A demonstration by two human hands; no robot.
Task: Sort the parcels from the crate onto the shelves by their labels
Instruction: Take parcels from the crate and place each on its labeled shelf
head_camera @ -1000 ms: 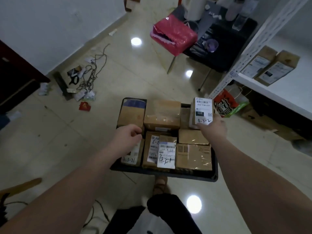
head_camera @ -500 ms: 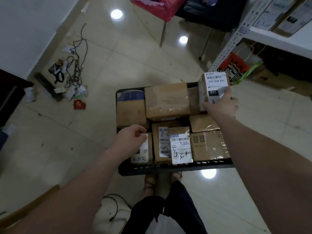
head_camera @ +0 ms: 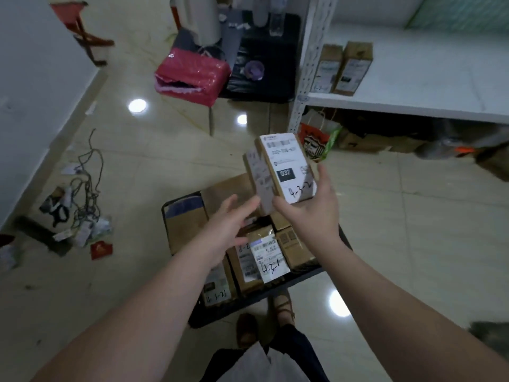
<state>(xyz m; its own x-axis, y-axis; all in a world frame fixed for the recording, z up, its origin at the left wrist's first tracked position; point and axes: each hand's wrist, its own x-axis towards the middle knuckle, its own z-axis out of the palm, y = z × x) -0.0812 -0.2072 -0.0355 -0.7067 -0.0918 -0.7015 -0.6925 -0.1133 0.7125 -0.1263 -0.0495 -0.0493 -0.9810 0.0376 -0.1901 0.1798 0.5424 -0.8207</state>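
My right hand (head_camera: 311,213) grips a small cardboard parcel (head_camera: 283,169) from below, lifted above the crate, its white label reading 032 and handwritten 4-3-2 facing me. My left hand (head_camera: 228,224) is open, its fingertips reaching toward the parcel's lower left edge; whether they touch it I cannot tell. Below on the floor sits the black crate (head_camera: 198,312) with several brown parcels; one label reads 4-3-1 (head_camera: 271,260), another 4-3-21 (head_camera: 217,290). The white shelf (head_camera: 413,106) stands at the right, with two upright labelled parcels (head_camera: 344,68) on it.
A red-wrapped stool (head_camera: 192,75) and a black table (head_camera: 261,67) stand beyond the crate. Cables and paper scraps (head_camera: 80,210) litter the floor at left. Bags and boxes (head_camera: 319,139) sit under the shelf. My feet (head_camera: 264,318) are just behind the crate.
My right hand has raised the 4-3-2 parcel higher above the crate. My left hand left the crate's parcels, opened and rose toward the held parcel. The view tilted up toward the shelf.
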